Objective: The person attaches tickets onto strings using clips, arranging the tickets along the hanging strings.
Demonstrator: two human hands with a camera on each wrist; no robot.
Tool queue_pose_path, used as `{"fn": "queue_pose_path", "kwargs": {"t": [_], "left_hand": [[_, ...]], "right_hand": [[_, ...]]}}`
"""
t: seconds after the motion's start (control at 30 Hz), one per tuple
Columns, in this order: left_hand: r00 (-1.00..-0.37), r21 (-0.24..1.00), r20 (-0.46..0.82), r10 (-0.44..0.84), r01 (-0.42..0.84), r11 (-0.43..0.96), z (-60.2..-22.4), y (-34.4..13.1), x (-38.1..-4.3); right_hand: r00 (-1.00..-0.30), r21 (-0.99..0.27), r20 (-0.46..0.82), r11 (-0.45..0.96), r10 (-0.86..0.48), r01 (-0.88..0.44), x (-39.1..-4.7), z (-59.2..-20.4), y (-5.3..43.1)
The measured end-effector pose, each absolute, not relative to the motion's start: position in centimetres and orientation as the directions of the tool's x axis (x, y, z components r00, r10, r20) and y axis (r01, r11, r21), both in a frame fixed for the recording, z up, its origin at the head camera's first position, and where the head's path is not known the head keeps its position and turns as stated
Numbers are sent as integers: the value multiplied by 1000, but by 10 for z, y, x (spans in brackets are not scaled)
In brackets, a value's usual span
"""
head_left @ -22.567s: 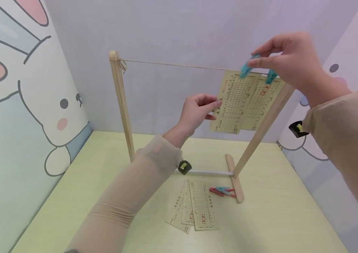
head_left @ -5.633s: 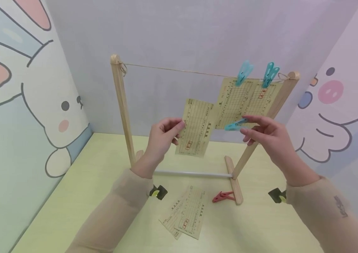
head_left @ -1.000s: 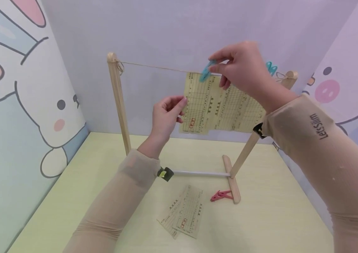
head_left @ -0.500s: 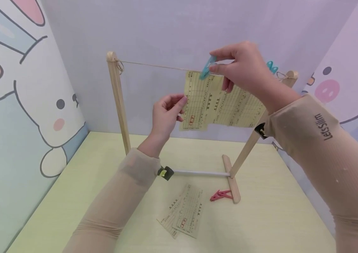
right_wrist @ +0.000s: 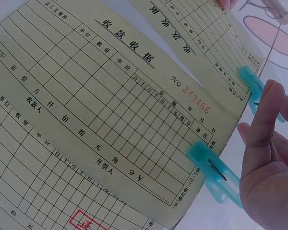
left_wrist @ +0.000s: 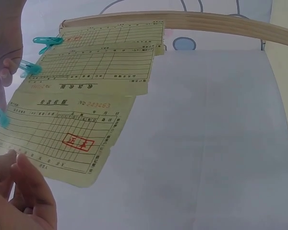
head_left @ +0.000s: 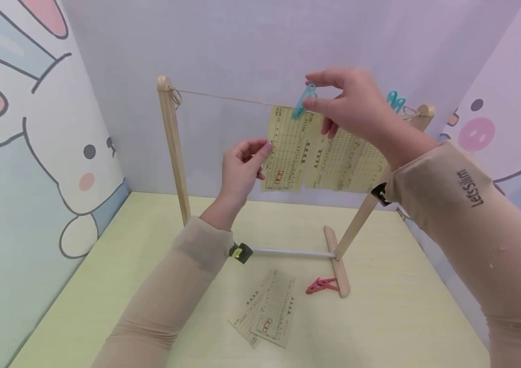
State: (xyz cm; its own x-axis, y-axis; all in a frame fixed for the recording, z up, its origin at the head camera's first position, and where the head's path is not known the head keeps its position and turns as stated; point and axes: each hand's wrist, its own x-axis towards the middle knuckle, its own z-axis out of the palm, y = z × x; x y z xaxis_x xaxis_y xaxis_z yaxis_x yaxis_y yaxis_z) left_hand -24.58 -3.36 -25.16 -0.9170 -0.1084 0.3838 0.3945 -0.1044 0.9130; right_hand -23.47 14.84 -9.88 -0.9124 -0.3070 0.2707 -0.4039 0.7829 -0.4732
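Note:
My left hand (head_left: pixel 244 168) pinches the left edge of a yellowish receipt (head_left: pixel 283 148) with a red stamp. The receipt hangs at a string (head_left: pixel 223 97), with a light blue clothespin (head_left: pixel 303 105) over its top edge. My right hand (head_left: pixel 352 102) is at this clothespin, index finger lifted off its handles and thumb overlapping it. Beside it hang two more receipts (left_wrist: pixel 96 64), partly hidden behind my right hand in the head view. Blue-green clothespins (right_wrist: pixel 213 170) grip their top edges, as the left wrist view also shows.
The string runs between two wooden posts (head_left: pixel 173 148), joined low by a white rod (head_left: pixel 292 252). More receipts (head_left: pixel 274 309) lie overlapping on the pale table (head_left: pixel 389 317). A red clothespin (head_left: pixel 322 285) lies against the right wooden foot (head_left: pixel 340 276).
Earlier, the left hand lifted this receipt from the table pile and the right hand brought the light blue clothespin to the string. In the last half second the right fingers have spread from the clothespin.

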Motion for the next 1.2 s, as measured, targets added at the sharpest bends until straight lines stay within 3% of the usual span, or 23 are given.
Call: {"fn": "queue_pose_path", "kwargs": {"t": [0.23,0.57,0.9,1.2], "left_hand": [[-920,918,377,-103,386,-93,-252,-34,-246],[-923,923,368,-107,377,-73,-253,-41,-246],[-927,927,359,-106,367,-73,-256,-55,-243],[-933,930,343,-108,353,-100,-264,-61,-234]], "right_hand": [[-904,-518,304,745,-301,-422,-232,-101,151],[-840,-680,518,518,-161,-519,-223,-104,165],[-726,-644,682,399,-87,-653,-214,-116,185],[-697,-680,711,163,-90,-715,-206,-138,201]]}}
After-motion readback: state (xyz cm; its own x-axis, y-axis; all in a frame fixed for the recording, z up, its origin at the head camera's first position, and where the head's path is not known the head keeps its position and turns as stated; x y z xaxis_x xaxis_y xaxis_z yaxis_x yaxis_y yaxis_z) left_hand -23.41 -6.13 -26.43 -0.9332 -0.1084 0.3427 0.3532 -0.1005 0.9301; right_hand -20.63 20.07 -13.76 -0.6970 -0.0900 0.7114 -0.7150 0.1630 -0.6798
